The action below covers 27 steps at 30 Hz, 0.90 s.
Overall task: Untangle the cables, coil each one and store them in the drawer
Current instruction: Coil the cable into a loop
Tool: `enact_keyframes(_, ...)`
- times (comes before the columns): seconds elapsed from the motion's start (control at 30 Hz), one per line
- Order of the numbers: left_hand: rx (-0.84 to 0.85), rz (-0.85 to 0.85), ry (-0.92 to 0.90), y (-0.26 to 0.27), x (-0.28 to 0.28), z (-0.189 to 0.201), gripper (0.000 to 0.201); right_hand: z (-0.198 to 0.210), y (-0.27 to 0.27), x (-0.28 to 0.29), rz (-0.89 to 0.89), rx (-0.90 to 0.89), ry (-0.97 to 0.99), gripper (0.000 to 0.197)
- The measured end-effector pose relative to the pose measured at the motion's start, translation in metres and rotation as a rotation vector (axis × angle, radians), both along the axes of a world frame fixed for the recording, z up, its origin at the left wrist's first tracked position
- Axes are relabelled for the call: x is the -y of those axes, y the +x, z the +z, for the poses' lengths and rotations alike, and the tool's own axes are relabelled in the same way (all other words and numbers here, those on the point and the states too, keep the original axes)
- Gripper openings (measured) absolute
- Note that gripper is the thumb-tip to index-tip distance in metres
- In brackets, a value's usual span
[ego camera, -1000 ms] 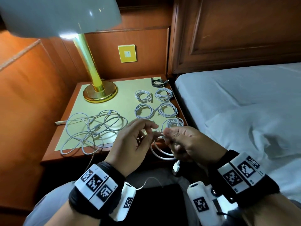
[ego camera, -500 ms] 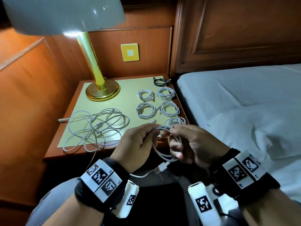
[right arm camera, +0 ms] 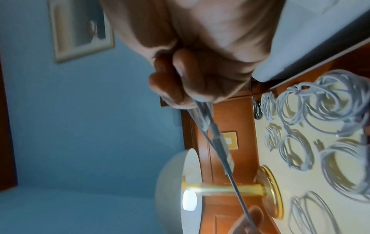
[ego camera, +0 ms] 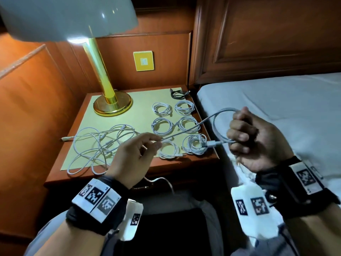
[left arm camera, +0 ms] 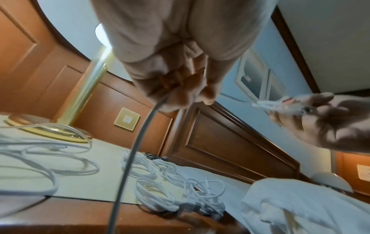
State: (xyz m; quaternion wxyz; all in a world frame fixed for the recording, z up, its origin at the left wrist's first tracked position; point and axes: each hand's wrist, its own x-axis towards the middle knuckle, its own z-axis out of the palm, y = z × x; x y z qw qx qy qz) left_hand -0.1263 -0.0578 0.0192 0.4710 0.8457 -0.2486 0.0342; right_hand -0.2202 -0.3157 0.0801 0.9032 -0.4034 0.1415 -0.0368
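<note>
We held one white cable [ego camera: 217, 117] between our two hands, above the front right corner of the counter [ego camera: 118, 126] and the near edge of the bed [ego camera: 276, 100]. The left hand [ego camera: 132, 159] pinched the cable between thumb and fingers [ego camera: 156, 140]; from this pinch one part ran taut up and rightwards, and in the left-wrist view another part [left arm camera: 128, 158] hung straight down below the fingertips. The right hand [ego camera: 258, 143] was clenched round the cable, its fingers [ego camera: 239, 135] curled over the strand. Above that fist the cable rose in a single loop and came back down into the grip; its white plug [ego camera: 212, 144] stuck out leftwards from the fingers, over the coils and not touching them. In the right-wrist view the plug [right arm camera: 224, 147] and the taut strand left the curled fingers [right arm camera: 170, 88] side by side.

On the counter we counted six white coils [ego camera: 162, 109], laid in two columns of three along its right side, close together. A seventh, dark coil [ego camera: 178, 94] lay at the back right corner, just behind them. To the left of the coils lay one loose tangle of white cable [ego camera: 99, 145]; how many cables it held we could not tell. One strand of white cable [ego camera: 162, 181] showed below the counter's front edge. One brass lamp [ego camera: 110, 104] stood at the back left of the counter, apart from all the cables
</note>
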Motion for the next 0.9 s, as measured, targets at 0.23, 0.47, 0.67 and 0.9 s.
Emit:
enact_keyframes(0.23, -0.034, 0.019, 0.081, -0.016, 0.015, -0.004, 0.019, -0.011, 0.003, -0.016, -0.134, 0.081, -0.320, 0.030)
enact_keyframes(0.47, -0.017, -0.369, 0.061, -0.036, 0.025, 0.007, 0.009, -0.034, 0.001, -0.041, 0.057, 0.103, -1.179, 0.026)
enact_keyframes(0.67, 0.098, -0.210, -0.102, -0.021, 0.018, 0.009, 0.016, -0.041, 0.005, -0.051, 0.325, -0.078, -0.916, 0.041)
enact_keyframes(0.9, -0.020, -0.226, -0.209, -0.022, 0.023, 0.000, 0.026, -0.020, 0.001, -0.057, 0.304, -0.085, -0.419, 0.042)
